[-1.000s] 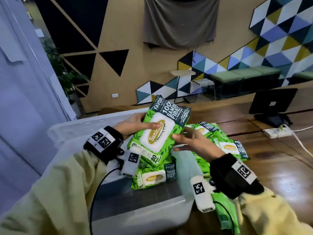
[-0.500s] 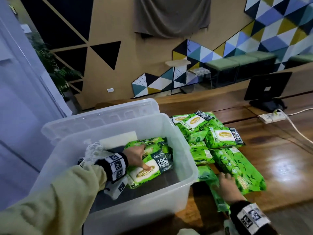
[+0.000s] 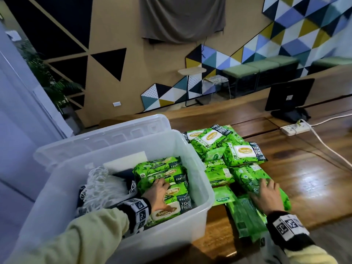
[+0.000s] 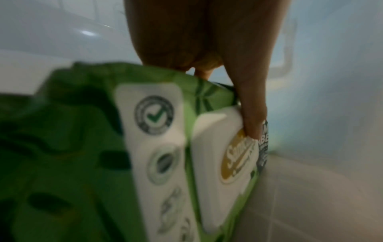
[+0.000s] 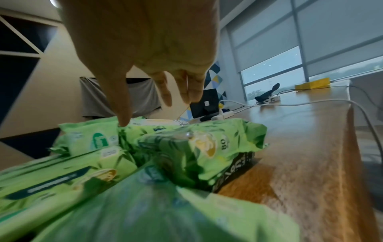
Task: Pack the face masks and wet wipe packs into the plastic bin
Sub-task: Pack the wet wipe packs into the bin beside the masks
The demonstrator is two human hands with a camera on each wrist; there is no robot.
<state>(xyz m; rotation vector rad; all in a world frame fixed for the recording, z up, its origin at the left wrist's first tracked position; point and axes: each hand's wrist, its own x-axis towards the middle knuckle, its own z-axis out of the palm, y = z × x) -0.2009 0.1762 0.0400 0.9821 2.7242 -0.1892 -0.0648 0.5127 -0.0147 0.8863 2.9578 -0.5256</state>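
A clear plastic bin (image 3: 167, 237) stands at the table's left. Inside it, green wet wipe packs lie stacked on the right side. My left hand (image 3: 160, 187) grips the nearest pack (image 3: 177, 199), with the thumb (image 4: 253, 117) on its white lid (image 4: 219, 163) and the fingers behind its top edge. Dark face masks with white ear loops (image 3: 101, 185) fill the bin's left side. My right hand (image 3: 266, 191) hovers with spread fingers over a pile of green packs (image 3: 224, 149) on the table. Its thumb tip (image 5: 124, 121) touches one pack, and nothing is held.
The bin's lid (image 3: 102, 138) leans behind the bin. A white flat sheet (image 3: 125, 161) lies at the bin's back. On the wooden table (image 3: 304, 178), a power strip (image 3: 295, 129) with a white cable and a dark monitor (image 3: 289, 94) stand at the far right.
Both hands held one pack above the bin a second ago. My left hand lowered it into the bin, and my right hand moved to the pile on the table.
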